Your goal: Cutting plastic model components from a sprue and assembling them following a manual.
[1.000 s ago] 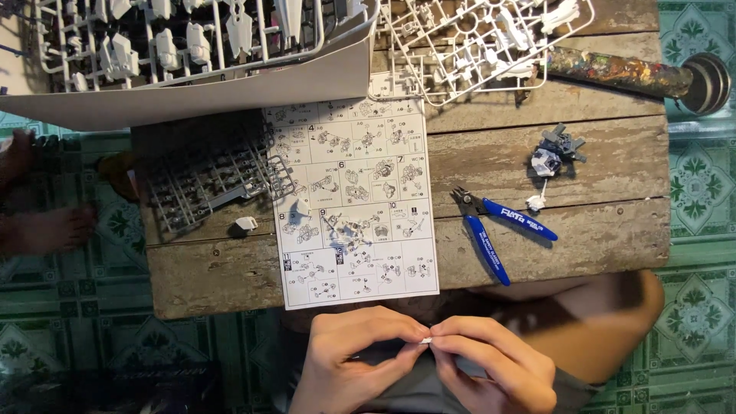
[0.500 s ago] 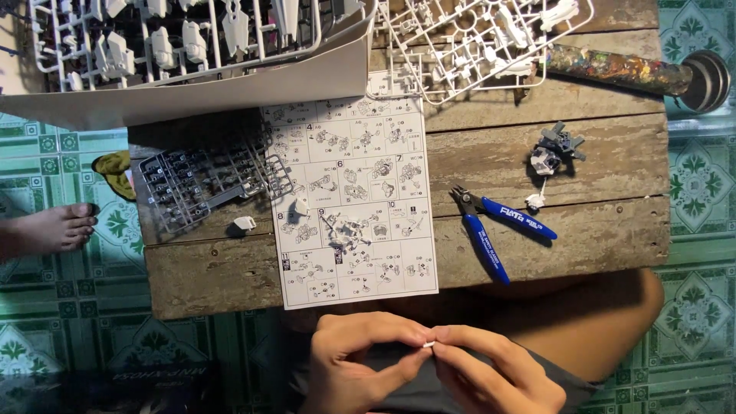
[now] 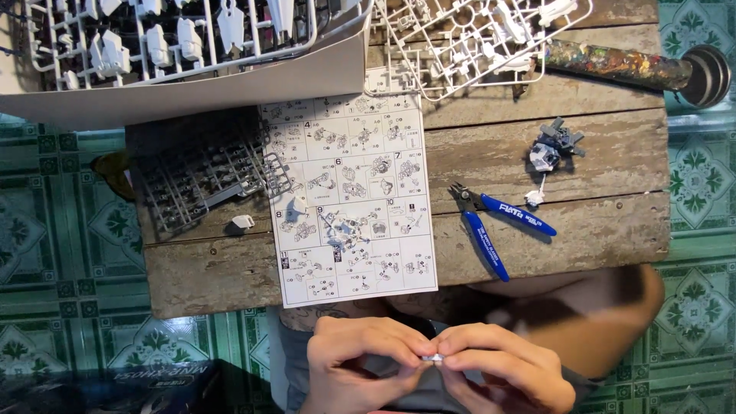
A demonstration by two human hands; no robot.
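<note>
Hands: left hand (image 3: 360,360) and right hand (image 3: 498,372) pinched small white part (image 3: 433,357) over lap | Done: partly built figure (image 3: 553,146) on wooden table (image 3: 598,238) | Left: many parts on white sprue (image 3: 475,46); blue nippers (image 3: 494,226) idle.

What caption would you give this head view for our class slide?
Both hands, left and right, pinch a small white part below an instruction sheet, blue cutters and part frames on a wooden table.

Rough weathered wooden table (image 3: 583,253)
</note>
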